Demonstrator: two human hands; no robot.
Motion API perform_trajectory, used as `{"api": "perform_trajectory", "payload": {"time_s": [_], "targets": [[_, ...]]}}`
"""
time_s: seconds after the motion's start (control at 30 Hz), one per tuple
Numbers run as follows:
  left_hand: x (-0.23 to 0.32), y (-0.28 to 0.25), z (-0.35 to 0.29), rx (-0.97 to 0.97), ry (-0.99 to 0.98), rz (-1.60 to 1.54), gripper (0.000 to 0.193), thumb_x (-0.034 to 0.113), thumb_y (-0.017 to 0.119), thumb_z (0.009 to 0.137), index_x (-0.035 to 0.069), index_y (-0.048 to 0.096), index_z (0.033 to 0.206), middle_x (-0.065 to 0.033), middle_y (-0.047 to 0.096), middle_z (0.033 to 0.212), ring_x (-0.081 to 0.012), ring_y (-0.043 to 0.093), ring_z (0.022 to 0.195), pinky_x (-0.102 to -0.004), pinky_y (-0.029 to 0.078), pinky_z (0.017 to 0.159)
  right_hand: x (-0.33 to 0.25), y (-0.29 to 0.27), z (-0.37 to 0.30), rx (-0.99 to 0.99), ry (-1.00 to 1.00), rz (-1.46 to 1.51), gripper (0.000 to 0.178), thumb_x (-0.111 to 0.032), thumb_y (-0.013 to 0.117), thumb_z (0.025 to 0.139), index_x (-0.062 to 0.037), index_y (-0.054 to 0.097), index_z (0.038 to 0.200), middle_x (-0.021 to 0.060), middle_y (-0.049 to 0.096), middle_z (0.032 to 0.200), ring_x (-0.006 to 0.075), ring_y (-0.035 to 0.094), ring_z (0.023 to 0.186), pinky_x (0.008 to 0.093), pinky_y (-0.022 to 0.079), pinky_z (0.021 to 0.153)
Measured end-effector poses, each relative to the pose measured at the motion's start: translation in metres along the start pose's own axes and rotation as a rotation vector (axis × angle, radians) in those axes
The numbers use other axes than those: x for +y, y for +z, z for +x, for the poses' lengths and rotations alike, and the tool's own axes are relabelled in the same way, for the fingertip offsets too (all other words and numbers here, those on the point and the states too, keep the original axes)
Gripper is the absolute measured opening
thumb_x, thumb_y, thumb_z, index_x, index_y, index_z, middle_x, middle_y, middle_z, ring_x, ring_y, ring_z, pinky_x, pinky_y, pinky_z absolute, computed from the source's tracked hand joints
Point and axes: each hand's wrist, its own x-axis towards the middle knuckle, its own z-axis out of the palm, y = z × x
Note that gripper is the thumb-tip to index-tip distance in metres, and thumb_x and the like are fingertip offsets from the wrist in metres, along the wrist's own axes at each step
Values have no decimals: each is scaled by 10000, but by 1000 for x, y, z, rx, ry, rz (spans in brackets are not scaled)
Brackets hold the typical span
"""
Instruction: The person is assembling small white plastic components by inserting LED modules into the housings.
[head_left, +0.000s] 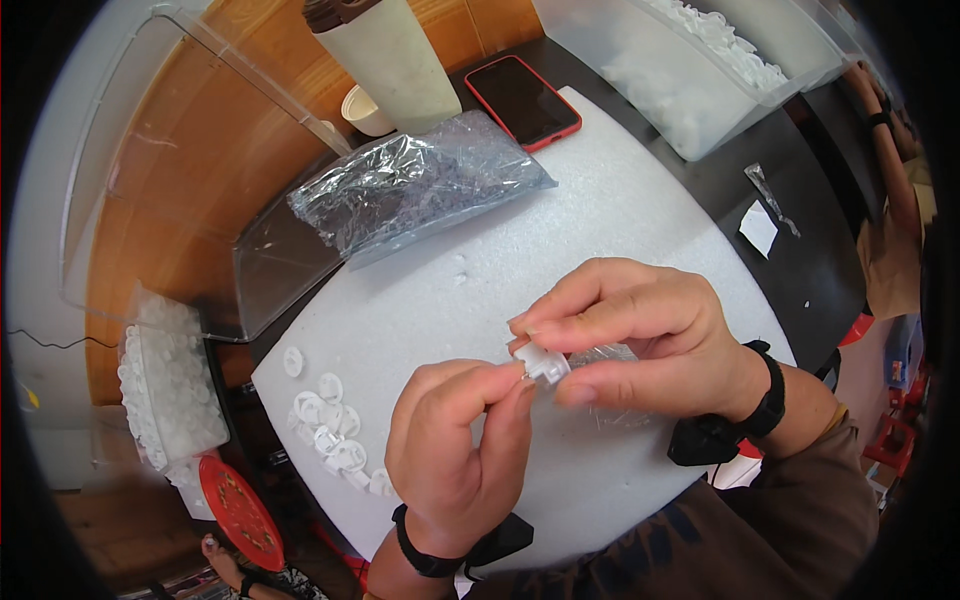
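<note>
So over on the left edge of the white foam pad on the tabletop there's a little row of finished white plastic caps, well apart from the action. The left hand comes up from below, thumb and forefinger pinched on the small white plastic piece. The right hand comes in from the right, fingers curled, pinching the same piece from above and below. The piece sits right between both hands, held above the pad, stubby axis running roughly left-right. Both hands touch it equally.
</note>
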Motion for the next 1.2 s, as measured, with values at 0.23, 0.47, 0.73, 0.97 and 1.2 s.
{"api": "perform_trajectory", "payload": {"time_s": [0.23, 0.47, 0.73, 0.97, 1.2], "targets": [[-2, -4, 4, -23, -208, -321, 189, -74, 637, 758, -13, 596, 933, -92, 600, 784, -137, 591, 661, -229, 463, 602, 0, 1, -1, 16, 113, 202, 303, 32, 659, 790, 10, 619, 1090, 122, 583, 1071, 178, 602, 951, 286, 514, 829], [-5, -6, 5, -54, -172, -267, 177, -72, 639, 755, -11, 604, 918, -98, 603, 784, -148, 596, 664, -236, 467, 599, 1, 1, 0, 23, 129, 228, 299, 30, 656, 795, 11, 619, 1091, 118, 586, 1065, 172, 596, 958, 282, 506, 840], [0, -3, 4, 9, 6, -33, 187, -71, 673, 709, 5, 617, 871, -105, 621, 763, -199, 597, 660, -260, 465, 583, 0, 0, 0, -5, 55, 99, 298, 14, 671, 791, 1, 632, 1087, 107, 606, 1041, 150, 594, 933, 248, 489, 803], [10, -10, 0, 21, 108, 37, 224, -80, 680, 684, 12, 618, 879, -97, 615, 748, -192, 588, 645, -263, 460, 574, -7, 4, -2, -47, 56, 193, 276, -39, 645, 832, 1, 622, 1104, 92, 605, 1031, 123, 576, 909, 238, 476, 777], [26, -11, -3, 88, 194, 64, 196, -81, 663, 692, 12, 605, 854, -89, 598, 735, -175, 562, 612, -257, 443, 550, -18, 7, -6, -40, 183, 355, 262, -134, 573, 896, 5, 611, 1116, 96, 644, 982, 133, 595, 875, 262, 478, 775]]}}
